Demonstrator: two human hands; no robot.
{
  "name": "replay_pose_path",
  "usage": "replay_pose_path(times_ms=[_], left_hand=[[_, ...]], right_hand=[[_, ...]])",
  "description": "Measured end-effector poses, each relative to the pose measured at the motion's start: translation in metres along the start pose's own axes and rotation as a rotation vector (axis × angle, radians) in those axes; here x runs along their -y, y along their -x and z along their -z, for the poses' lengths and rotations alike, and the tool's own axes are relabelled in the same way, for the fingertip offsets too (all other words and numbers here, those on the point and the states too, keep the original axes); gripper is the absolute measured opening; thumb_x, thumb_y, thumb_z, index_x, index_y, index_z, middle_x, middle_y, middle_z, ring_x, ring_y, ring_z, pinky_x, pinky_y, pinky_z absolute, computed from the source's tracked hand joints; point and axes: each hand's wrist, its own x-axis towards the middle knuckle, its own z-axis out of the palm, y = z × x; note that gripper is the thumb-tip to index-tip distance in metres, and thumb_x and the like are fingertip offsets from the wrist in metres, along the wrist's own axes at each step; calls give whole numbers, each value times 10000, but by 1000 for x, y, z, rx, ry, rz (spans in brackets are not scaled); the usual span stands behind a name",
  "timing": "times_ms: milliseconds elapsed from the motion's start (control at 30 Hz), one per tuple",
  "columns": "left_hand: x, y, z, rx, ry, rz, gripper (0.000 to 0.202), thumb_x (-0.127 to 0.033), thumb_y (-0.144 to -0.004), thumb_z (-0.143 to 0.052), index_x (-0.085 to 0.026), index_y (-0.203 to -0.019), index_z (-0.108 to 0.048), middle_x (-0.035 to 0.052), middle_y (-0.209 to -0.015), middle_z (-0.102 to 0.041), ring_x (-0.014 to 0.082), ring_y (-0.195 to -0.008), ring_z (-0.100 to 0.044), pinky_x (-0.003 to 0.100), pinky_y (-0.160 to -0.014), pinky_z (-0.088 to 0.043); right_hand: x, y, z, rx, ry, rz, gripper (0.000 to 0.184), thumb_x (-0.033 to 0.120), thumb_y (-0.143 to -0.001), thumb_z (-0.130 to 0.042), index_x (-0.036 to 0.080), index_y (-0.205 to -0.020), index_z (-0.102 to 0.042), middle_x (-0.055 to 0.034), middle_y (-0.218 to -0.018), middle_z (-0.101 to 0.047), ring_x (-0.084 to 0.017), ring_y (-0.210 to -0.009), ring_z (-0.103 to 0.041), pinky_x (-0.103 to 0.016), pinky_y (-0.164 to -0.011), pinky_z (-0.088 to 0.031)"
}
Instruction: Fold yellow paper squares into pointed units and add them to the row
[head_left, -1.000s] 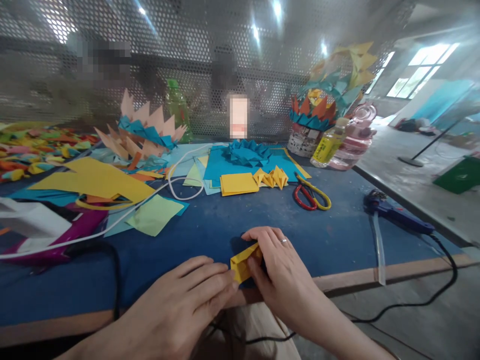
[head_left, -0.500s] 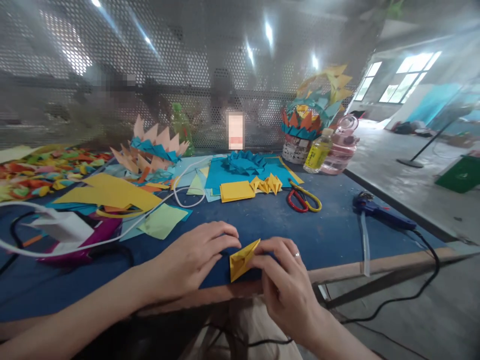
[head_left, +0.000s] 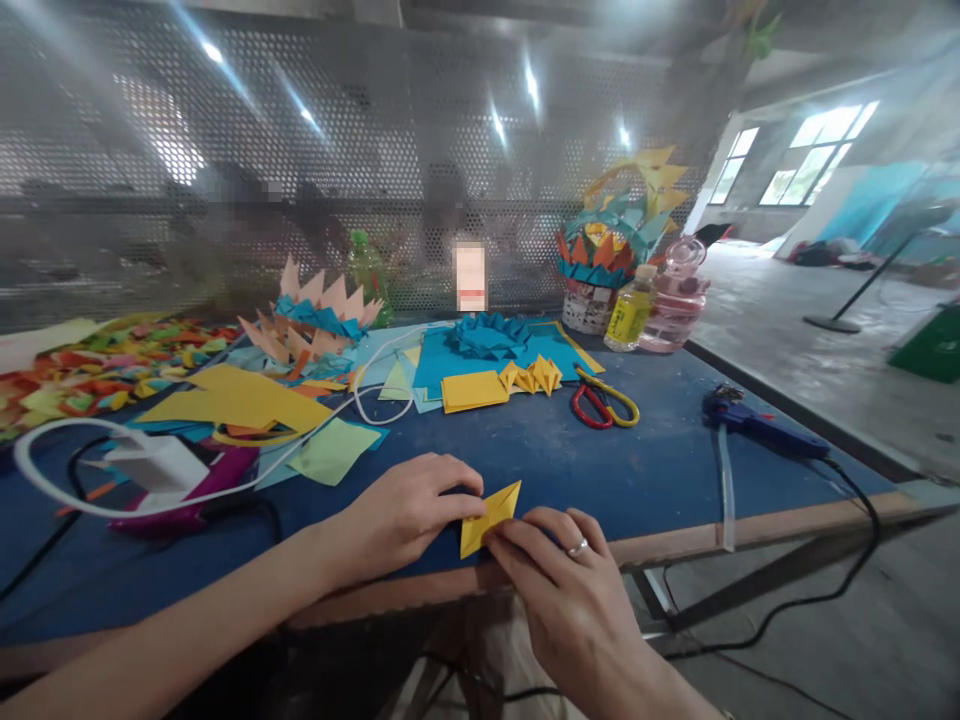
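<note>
A small folded yellow paper piece [head_left: 489, 516] with pointed ends lies on the blue table [head_left: 570, 462] near its front edge. My left hand [head_left: 405, 510] rests on the table with its fingers curled against the piece's left side. My right hand [head_left: 559, 580], a ring on one finger, pinches the piece's lower right edge with fingertips pressed together. Both hands hold the paper flat against the table top.
Farther back lie a stack of yellow paper [head_left: 472, 390], folded yellow points [head_left: 534, 376], scissors [head_left: 604, 403], a blue paper flower [head_left: 487, 335] and a glue gun [head_left: 757, 425] with its cord. Coloured sheets, a white cable [head_left: 225, 480], bottles [head_left: 630, 315] and paper ornaments stand left and behind.
The view tilted up and the hands shifted slightly. The paper piece went from a bulkier fold to a flatter pointed shape, and my left hand closed in on its left side.
</note>
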Motion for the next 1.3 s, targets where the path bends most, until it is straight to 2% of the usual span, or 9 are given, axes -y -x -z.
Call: replay_pose_path(times_ms=[267, 400, 467, 533, 667, 833, 933, 1033, 1300], left_hand=[[-7, 5, 1, -42, -147, -45, 287, -49, -957, -403, -166, -1066, -642, 82, -1097, -682, 204, -1024, -617, 339, -919, -467], [-23, 13, -1, -63, -293, 16, 246, -76, -937, -474, -78, -1122, -636, 163, -1109, -681, 305, -1042, -612, 460, -938, -444], [-31, 14, -2, -62, -335, 68, 242, -87, -913, -529, -26, -1122, -634, 218, -1114, -669, 362, -1053, -603, 512, -929, -437], [-38, 12, -3, -42, -326, 116, 216, -113, -914, -560, -11, -1086, -642, 235, -1092, -666, 379, -1029, -605, 530, -906, -446], [-45, 3, -3, -1, -171, 181, 135, -209, -958, -576, -97, -944, -649, 134, -959, -674, 298, -908, -620, 446, -815, -484], [-39, -2, -2, -27, 95, 311, 168, -83, -977, -492, -176, -935, -626, 38, -969, -662, 193, -916, -609, 330, -818, -471], [-35, -4, -1, -44, 224, 379, 139, -79, -941, -578, -195, -895, -642, 3, -944, -655, 159, -920, -607, 272, -805, -466], [-33, -6, 0, -54, 307, 429, 130, -93, -913, -642, -208, -860, -668, -18, -908, -654, 152, -903, -605, 267, -807, -453], [-31, -14, -2, -89, 400, 556, 143, -131, -916, -653, -193, -788, -670, -16, -874, -648, 141, -842, -626, 253, -761, -448]], right_hand=[[-4, -7, 6, 44, 49, -11, 325, 39, -933, -465, 203, -1145, -648, -13, -1147, -716, -190, -1064, -559, -367, -990, -281], [-3, -11, 12, 38, 31, 6, 405, 22, -935, -421, 178, -1256, -612, -45, -1203, -685, -206, -1108, -537, -379, -991, -288], [-1, -14, 13, 17, 6, -7, 365, 40, -946, -440, 184, -1225, -627, -43, -1166, -693, -205, -1083, -547, -375, -971, -303], [0, -17, 12, 2, -19, -42, 275, 73, -953, -496, 205, -1130, -660, -27, -1094, -707, -199, -1031, -564, -366, -937, -320], [0, -22, 7, 13, -61, -101, 136, 118, -927, -599, 219, -976, -676, -14, -1014, -706, -207, -981, -566, -367, -893, -344], [-5, -24, 6, 15, -112, -147, 123, 90, -897, -645, 211, -871, -642, 0, -931, -693, -203, -946, -556, -357, -833, -347], [-7, -22, 7, 32, -147, -219, 148, 69, -879, -647, 207, -835, -613, 3, -889, -681, -203, -900, -548, -349, -787, -337], [-9, -20, 7, 43, -177, -273, 138, 83, -875, -662, 212, -855, -618, 1, -875, -675, -210, -890, -541, -346, -772, -336], [-11, -22, 8, 38, -182, -268, 127, 113, -890, -674, 233, -852, -684, -4, -883, -676, -204, -904, -543, -356, -783, -362]])
